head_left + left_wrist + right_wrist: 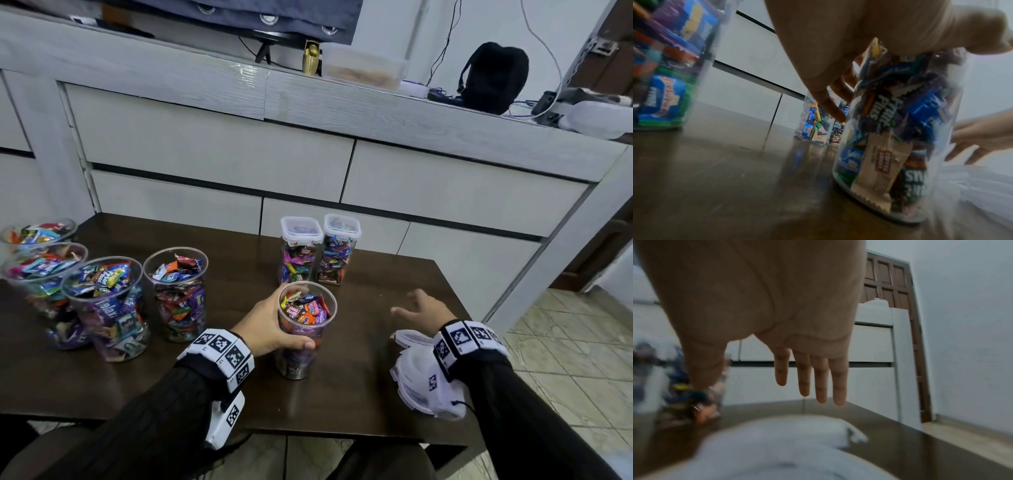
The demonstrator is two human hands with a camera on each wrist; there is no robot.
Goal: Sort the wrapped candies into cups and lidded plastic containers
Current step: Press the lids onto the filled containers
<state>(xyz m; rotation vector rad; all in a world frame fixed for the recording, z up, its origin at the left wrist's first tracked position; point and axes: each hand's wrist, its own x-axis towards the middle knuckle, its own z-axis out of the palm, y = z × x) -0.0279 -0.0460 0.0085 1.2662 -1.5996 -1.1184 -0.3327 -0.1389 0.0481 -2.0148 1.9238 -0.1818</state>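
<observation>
1. Left hand (270,325) wrapped around a clear plastic cup (301,342) of wrapped candies (305,308), upright on the dark wooden surface (359,387)
2. Right hand (424,306) hovering beside that cup, fingers (819,376) straight and spread, holding nothing
3. Four more candy-filled cups (113,308) grouped at far left
4. Two lidded plastic containers (318,250) full of candies, just behind the held cup
</observation>
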